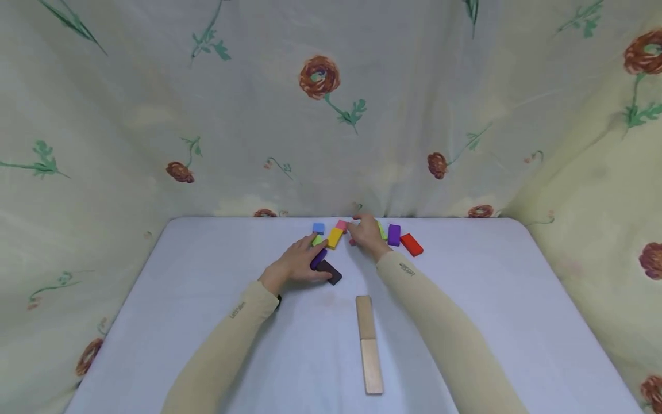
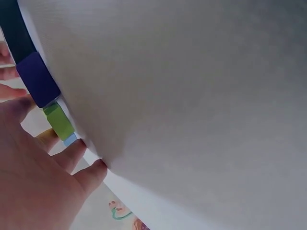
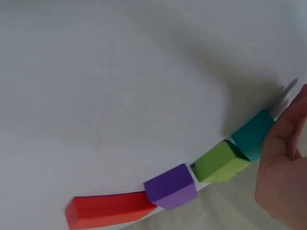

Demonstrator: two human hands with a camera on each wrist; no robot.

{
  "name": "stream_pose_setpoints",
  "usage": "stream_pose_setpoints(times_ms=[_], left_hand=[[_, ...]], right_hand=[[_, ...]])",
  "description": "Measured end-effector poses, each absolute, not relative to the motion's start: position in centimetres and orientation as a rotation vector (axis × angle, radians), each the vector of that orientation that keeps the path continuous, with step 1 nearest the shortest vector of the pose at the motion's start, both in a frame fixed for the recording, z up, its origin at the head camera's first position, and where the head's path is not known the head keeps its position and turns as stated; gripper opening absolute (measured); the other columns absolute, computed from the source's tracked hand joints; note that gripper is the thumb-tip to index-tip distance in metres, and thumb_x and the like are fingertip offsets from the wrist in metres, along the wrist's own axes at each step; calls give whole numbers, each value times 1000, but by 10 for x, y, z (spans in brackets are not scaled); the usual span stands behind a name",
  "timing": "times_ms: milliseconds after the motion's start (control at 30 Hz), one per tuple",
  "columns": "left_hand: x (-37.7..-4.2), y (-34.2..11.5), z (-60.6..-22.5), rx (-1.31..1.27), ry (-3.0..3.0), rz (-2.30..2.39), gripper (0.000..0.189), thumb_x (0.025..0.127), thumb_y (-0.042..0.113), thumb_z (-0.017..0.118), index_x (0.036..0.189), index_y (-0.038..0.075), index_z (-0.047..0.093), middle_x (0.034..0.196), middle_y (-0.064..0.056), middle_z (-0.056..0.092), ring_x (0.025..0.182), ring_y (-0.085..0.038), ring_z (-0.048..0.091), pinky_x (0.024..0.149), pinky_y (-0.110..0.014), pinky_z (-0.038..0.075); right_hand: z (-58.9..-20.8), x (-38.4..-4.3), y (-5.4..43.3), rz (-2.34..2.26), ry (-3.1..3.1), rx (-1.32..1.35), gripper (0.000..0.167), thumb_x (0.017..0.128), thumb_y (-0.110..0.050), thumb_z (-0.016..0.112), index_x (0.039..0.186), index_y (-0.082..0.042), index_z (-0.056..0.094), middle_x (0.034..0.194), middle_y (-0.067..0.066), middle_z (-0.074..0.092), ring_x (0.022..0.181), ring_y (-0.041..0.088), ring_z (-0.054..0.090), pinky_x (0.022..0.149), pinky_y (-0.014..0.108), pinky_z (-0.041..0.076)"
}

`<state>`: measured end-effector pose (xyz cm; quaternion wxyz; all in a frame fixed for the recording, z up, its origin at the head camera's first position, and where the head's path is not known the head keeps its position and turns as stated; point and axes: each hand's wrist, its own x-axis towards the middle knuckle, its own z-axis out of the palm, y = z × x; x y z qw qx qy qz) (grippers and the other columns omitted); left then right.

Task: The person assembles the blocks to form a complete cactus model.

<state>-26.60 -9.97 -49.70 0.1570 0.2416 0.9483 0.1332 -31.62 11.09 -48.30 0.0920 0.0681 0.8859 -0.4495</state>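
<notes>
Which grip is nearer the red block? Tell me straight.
Right. The right grip is left of the red block; the left grip is farther left, by the black block.

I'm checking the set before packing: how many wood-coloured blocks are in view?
2. The far wood-coloured block lies between the sleeves; the near wood-coloured block lies end to end with it, closer to the person. The arms might hide others.

Head view, by clock face:
- Two planks (image 1: 372, 366), towards 6: bare wood, fine-grained, smooth, matt.
- Dark block (image 1: 333, 278), 6; red block (image 1: 411, 245) and purple block (image 1: 394, 235), 4: smooth, painted-looking, matt.
- Surface (image 1: 481, 299): smooth, matt.
- Curtain (image 1: 393, 75), 12: printed cloth, creased, faint sheen.
- Left sleeve (image 1: 222, 351), 7: matt cloth, printed lettering.
</notes>
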Motion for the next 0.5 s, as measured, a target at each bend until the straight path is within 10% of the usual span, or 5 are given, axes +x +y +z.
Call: stream_pose_setpoints(times_ms=[500], left_hand=[[-267, -99, -500, 648, 2717, 348, 94, 83, 70, 58, 158, 27, 22, 165, -13, 9, 148, -37, 17, 118, -52, 20]], right_hand=[[-489, -324, 94, -1203, 2911, 188, 18, 92, -14, 68, 103, 0, 63, 99, 15, 63, 88, 28, 57, 80, 37, 52]])
